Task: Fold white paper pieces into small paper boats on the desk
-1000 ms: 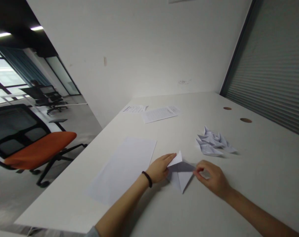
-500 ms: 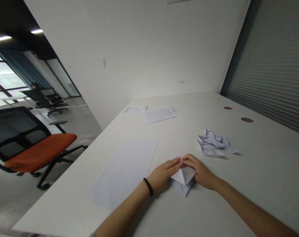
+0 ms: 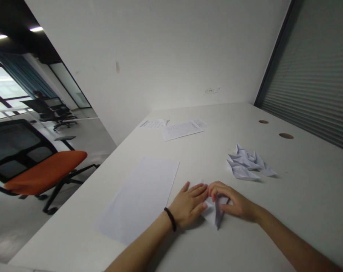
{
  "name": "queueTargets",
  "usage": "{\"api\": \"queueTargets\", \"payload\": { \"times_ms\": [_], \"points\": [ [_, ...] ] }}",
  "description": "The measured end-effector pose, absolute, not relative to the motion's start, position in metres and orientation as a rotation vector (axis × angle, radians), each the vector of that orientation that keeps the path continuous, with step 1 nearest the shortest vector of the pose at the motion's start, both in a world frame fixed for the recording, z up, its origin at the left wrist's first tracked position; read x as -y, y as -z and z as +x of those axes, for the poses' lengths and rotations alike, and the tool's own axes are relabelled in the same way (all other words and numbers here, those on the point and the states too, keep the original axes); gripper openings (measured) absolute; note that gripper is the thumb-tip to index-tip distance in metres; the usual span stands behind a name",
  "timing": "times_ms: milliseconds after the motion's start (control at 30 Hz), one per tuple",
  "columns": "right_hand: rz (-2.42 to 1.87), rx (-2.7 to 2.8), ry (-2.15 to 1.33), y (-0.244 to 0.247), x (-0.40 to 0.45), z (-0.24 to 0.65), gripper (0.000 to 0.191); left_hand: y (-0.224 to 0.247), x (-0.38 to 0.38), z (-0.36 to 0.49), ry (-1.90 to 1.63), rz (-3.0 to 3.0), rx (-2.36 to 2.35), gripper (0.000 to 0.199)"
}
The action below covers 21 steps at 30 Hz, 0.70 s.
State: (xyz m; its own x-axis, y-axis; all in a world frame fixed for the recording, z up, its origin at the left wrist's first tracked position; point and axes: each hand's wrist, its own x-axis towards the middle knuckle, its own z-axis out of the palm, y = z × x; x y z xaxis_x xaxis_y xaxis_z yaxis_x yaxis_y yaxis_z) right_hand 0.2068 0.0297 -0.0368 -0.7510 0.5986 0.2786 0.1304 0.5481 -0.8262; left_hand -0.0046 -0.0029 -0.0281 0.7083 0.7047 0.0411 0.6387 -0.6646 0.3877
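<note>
A folded white paper [image 3: 214,212] lies on the white table between my hands, with a raised flap near its middle. My left hand [image 3: 190,204], with a dark band at the wrist, rests flat on the paper's left side, its fingers spread. From the right, my right hand [image 3: 230,200] has its fingers curled round the raised flap, thumb below. Several folded white paper pieces [image 3: 246,165] sit in a pile beyond my right hand. Blank white sheets [image 3: 144,196] lie flat to the left of my hands.
Printed sheets [image 3: 182,130] lie farther back on the table [image 3: 216,145]. Two round holes [image 3: 286,136] are at its right side. An orange-seated chair [image 3: 49,170] stands left of the table. A person sits in the far background.
The folded paper's flap has been raised and its shape has changed. The fingers of my left hand have spread, and my right thumb has moved apart from its fingers. The view has shifted slightly.
</note>
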Motion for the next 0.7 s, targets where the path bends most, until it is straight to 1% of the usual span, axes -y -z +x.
{"api": "queueTargets", "payload": {
  "times_ms": [67, 200, 333, 433, 500, 600, 700],
  "points": [
    [-0.594, 2.270, -1.095, 0.037, -0.029, 0.205, 0.008, 0.031, 0.006, 0.003, -0.300, 2.561, -1.187, 0.041],
    [-0.641, 2.314, -1.003, 0.036, -0.027, 0.203, 0.013, 0.036, 0.012, 0.018, -0.383, 2.543, -1.346, 0.050],
    [-0.694, 2.326, -0.983, 0.035, -0.026, 0.204, 0.015, 0.035, 0.014, 0.025, -0.459, 2.516, -1.437, 0.045],
    [-0.711, 2.351, -0.999, 0.031, -0.025, 0.205, 0.010, 0.036, 0.014, 0.028, -0.483, 2.520, -1.505, 0.044],
    [-0.703, 2.373, -0.999, 0.029, -0.024, 0.206, 0.012, 0.038, 0.014, 0.031, -0.477, 2.535, -1.533, 0.046],
    [-0.687, 2.382, -0.969, 0.027, -0.022, 0.209, 0.019, 0.042, 0.015, 0.033, -0.476, 2.556, -1.575, 0.053],
    [-0.683, 2.391, -0.918, 0.027, -0.021, 0.211, 0.021, 0.045, 0.015, 0.035, -0.473, 2.562, -1.614, 0.062]
  ]
}}
